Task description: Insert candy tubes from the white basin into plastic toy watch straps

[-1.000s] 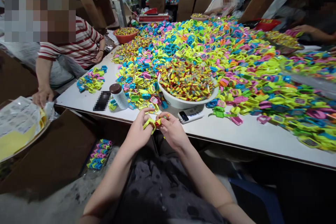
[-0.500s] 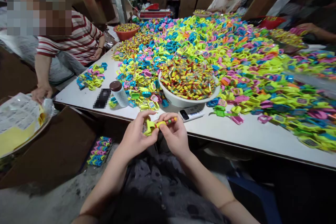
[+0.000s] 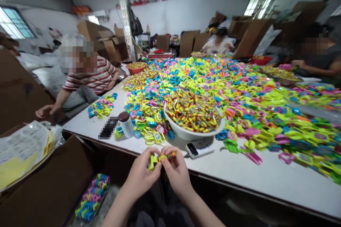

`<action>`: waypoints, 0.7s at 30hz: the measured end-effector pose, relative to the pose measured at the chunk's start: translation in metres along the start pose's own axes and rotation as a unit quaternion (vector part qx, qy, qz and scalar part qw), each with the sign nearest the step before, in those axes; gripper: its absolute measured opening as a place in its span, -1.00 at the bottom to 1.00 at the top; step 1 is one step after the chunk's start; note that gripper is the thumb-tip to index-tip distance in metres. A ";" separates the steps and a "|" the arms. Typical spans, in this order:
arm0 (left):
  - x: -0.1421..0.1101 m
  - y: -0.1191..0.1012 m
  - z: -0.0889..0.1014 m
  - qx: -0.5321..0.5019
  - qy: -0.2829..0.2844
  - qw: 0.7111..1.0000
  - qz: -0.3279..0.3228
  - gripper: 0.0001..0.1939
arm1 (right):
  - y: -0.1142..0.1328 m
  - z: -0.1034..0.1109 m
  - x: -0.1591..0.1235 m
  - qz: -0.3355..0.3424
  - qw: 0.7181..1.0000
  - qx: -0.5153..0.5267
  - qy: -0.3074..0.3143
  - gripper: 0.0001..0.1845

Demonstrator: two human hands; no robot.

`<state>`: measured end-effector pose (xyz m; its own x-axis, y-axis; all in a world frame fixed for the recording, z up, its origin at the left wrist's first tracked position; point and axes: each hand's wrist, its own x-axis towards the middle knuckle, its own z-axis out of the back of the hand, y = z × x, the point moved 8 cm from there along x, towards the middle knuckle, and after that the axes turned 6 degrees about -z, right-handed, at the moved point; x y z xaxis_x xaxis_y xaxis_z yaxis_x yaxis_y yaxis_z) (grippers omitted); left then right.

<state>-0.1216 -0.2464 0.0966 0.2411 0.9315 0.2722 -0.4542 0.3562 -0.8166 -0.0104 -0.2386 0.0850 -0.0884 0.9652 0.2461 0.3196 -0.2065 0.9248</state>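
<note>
At the table's front edge, my left hand (image 3: 142, 172) is closed on a yellow plastic toy watch (image 3: 152, 162). Right beside it, my right hand (image 3: 177, 173) pinches a small candy tube (image 3: 170, 155) with a yellow label and coloured balls inside. The candy tube's near end meets the watch; whether it is inside the watch, I cannot tell. Just beyond my hands, a white bowl (image 3: 183, 134) is heaped with similar yellow-and-red candy tubes. Toy watches (image 3: 239, 99) in yellow, pink, blue and green lie piled around and behind the bowl.
A white power bank (image 3: 200, 148) lies right of my hands; a brown-capped bottle (image 3: 126, 126) stands to the left. A co-worker in a striped shirt (image 3: 99, 71) sits at left, near a box (image 3: 23, 156) topped with printed sheets. Two other people sit across the pile.
My view has tilted up, showing more wall and ceiling, so everything sits lower. My hands keep the watch and candy tube together. The left co-worker's hand has lifted off the sheets.
</note>
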 end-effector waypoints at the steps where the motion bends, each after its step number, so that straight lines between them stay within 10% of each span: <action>1: 0.000 0.002 -0.001 -0.002 0.006 1.000 0.011 -0.79 | -0.004 0.000 0.001 -0.008 1.000 -0.008 0.007 -0.91; 7: 0.002 0.033 -0.006 -0.110 -0.032 0.992 0.060 -0.80 | -0.047 0.004 0.009 -0.107 0.993 0.008 0.046 -0.59; 12: 0.026 0.090 -0.002 -0.101 -0.115 0.976 0.156 -0.75 | -0.045 0.041 0.011 -0.116 0.992 -0.020 -0.048 -0.47; 21: 0.119 0.118 -0.060 0.208 0.025 0.976 0.054 -0.69 | -0.045 0.114 -0.029 -0.179 0.973 -0.111 -0.099 -0.50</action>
<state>-0.0950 -0.0979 0.0015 0.2093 0.9643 0.1624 -0.7859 0.2647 -0.5589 0.0859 -0.2393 0.0032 0.0341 0.9891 -0.1433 0.0888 0.1398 0.9862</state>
